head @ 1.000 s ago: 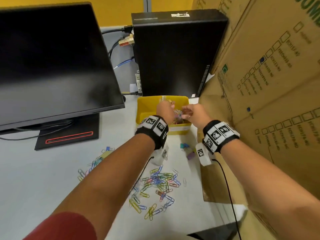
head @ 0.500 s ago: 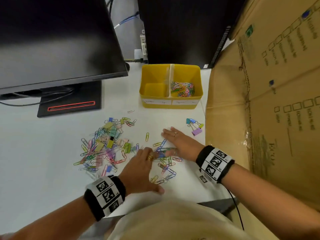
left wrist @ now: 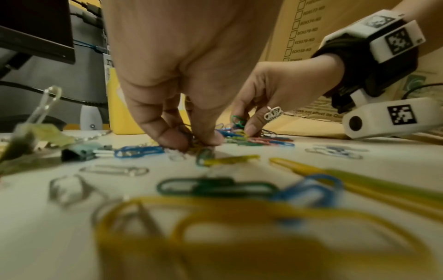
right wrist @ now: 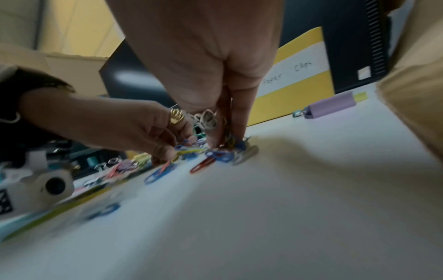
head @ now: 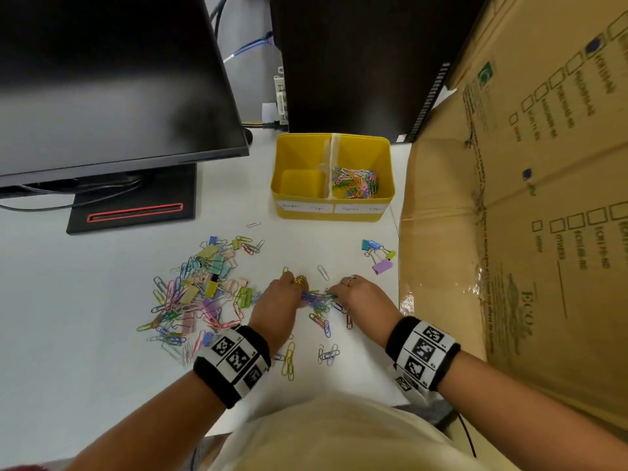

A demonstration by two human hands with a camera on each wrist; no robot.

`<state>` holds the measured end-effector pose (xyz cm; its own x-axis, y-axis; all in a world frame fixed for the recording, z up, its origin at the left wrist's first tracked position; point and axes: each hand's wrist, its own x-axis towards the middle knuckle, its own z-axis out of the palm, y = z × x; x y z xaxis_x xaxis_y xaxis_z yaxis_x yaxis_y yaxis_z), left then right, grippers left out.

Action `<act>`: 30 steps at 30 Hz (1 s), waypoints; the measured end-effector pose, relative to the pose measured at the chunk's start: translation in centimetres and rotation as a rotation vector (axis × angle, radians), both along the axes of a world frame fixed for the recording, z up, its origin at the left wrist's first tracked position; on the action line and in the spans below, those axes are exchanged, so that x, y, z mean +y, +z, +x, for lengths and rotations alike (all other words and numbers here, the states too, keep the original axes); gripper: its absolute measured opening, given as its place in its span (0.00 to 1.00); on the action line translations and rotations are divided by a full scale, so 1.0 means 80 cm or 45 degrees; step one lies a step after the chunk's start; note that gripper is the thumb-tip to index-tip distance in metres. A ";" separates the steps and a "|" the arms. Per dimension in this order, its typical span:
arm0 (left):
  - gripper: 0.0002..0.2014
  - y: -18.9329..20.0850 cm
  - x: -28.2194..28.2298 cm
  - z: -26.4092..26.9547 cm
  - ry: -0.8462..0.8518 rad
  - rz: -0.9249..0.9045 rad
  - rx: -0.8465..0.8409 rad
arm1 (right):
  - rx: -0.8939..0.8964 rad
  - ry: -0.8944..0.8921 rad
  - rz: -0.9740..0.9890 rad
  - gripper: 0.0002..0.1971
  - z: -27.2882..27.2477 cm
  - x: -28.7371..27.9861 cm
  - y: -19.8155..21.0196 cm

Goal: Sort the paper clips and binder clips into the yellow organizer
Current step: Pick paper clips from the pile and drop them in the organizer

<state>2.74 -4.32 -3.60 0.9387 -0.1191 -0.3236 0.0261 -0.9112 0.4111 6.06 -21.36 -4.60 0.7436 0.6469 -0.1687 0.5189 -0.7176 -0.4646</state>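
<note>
The yellow organizer [head: 329, 217] stands at the back of the white table; its right compartment holds coloured paper clips [head: 355, 183], and its left one shows a bare floor. A loose cluster of paper clips [head: 319, 302] lies between my hands. My left hand [head: 299, 294] pinches clips from that cluster between thumb and fingertips, seen close in the left wrist view [left wrist: 191, 142]. My right hand [head: 334, 295] faces it and pinches clips too, fingers pointing down at the table [right wrist: 227, 144]. A large mixed pile of paper and binder clips [head: 200, 294] lies to the left.
A few binder clips [head: 379, 254] sit near the cardboard box [head: 509, 232] that walls the right side. A monitor [head: 102, 79] on its stand [head: 132, 205] fills the back left, and a black computer case [head: 356, 62] stands behind the organizer. More paper clips [head: 289, 362] lie near my wrists.
A second ago both hands were over the organizer. They came back to the table, lay over the paper clips, and now their fingertips have drawn together, pinching clips.
</note>
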 end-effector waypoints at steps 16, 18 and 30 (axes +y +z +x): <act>0.07 0.127 -0.039 0.176 0.361 -0.635 -0.231 | 0.320 -0.969 1.068 0.09 0.169 -0.012 0.120; 0.09 0.129 -0.055 0.209 0.428 -0.628 -0.241 | 0.302 -1.054 0.908 0.08 0.203 -0.007 0.108; 0.19 0.090 -0.022 0.087 0.048 -0.214 -0.373 | 0.201 -0.492 0.384 0.17 0.047 -0.041 0.084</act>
<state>9.72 -6.04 3.64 0.9937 -0.1110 -0.0182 -0.0828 -0.8308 0.5503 9.83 -24.67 2.12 0.9185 0.3672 -0.1468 0.1490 -0.6652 -0.7316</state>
